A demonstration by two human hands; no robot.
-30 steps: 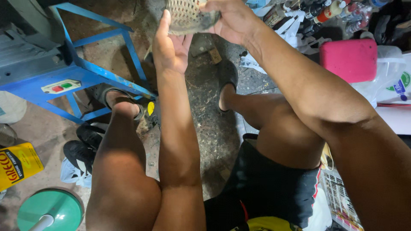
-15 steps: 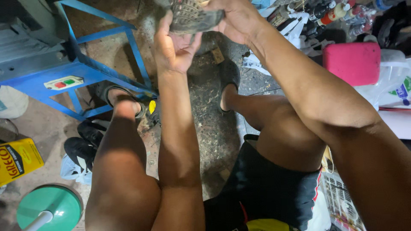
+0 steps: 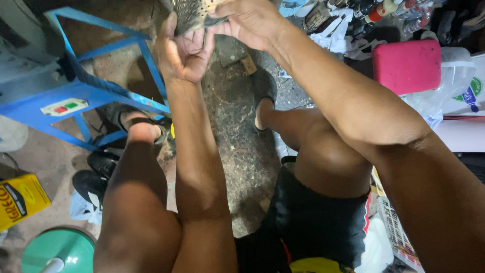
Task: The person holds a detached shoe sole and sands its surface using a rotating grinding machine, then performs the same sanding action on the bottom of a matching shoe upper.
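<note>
A grey perforated piece, shoe-like with small holes point(image 3: 192, 15), is held up at the top edge of the head view, partly cut off by the frame. My left hand point(image 3: 183, 53) cups it from below with the palm turned up. My right hand point(image 3: 247, 20) grips its right side from above, fingers curled over it. Both forearms reach forward over my bare knees.
A blue metal frame with a red-and-green switch point(image 3: 65, 106) stands at left. Dark sandals point(image 3: 96, 177) lie on the dirt floor below it. A yellow can point(image 3: 20, 199) and a green lid point(image 3: 58, 250) sit bottom left. A pink box point(image 3: 406, 65) and bottles are at right.
The perforated piece and both hands have drifted slightly up and left in view; the left palm has closed in under the piece. The grip stays the same.
</note>
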